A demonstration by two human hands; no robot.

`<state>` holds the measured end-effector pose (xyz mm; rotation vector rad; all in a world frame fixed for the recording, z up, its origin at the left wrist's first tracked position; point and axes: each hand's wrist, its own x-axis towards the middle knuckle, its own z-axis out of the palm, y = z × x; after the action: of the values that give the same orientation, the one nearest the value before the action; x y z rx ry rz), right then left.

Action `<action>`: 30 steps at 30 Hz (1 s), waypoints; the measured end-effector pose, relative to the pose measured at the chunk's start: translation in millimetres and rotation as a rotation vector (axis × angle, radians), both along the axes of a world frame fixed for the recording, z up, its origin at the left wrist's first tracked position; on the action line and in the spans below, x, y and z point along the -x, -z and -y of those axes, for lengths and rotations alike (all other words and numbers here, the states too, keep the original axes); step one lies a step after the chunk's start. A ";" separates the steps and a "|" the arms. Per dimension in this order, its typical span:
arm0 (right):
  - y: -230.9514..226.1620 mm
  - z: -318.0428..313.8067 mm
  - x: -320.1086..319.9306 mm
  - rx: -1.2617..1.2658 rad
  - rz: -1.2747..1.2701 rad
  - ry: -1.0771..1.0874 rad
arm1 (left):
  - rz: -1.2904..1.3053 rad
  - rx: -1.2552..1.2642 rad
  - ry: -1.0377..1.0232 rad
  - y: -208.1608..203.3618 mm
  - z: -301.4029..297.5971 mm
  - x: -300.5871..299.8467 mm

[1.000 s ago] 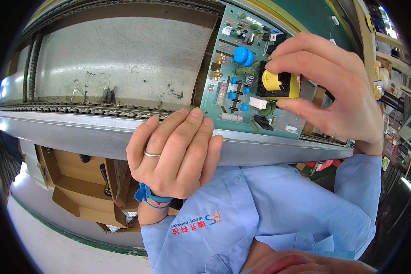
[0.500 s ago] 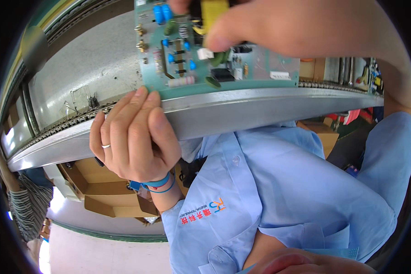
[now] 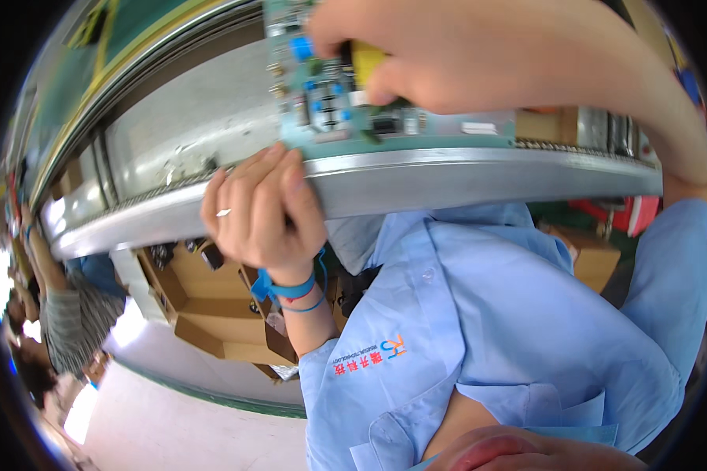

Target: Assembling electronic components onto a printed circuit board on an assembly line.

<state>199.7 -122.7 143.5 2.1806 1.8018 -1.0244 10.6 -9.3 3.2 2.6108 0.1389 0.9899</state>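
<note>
The right hand (image 3: 448, 59) clamps a boxy yellow-and-black component (image 3: 365, 63), likely stiff, weighty, best held by its sides, over a probably fragile green circuit board (image 3: 441, 125), whose corner left of this grip meets the loosely curled left hand (image 3: 261, 206).

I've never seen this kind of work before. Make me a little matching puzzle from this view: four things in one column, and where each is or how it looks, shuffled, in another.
Things
1. Left hand
2. Right hand
3. Wristband
4. Cardboard box

Places and looks
A. Open, below the metal rail in the picture
B. Fingers on either side of the yellow component
C. Fingertips at the near left corner of the circuit board
D. Blue, worn around a wrist

Right pairs: 1-C, 2-B, 3-D, 4-A
</note>
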 end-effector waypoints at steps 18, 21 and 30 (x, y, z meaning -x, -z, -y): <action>19.3 1.1 10.6 -0.646 -0.171 0.298 | -0.364 0.095 -1.079 109.8 -223.5 224.2; 19.1 -2.9 7.1 -0.668 -0.161 0.258 | -0.591 0.113 -1.141 125.1 -271.7 228.9; 26.9 -27.0 -8.7 -0.722 -0.200 0.254 | -0.504 0.215 -1.017 147.0 -297.3 210.2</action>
<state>208.4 -95.8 116.6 2.8591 2.2984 -0.7114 -199.7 288.0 -143.8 2.4631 1.6953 0.4564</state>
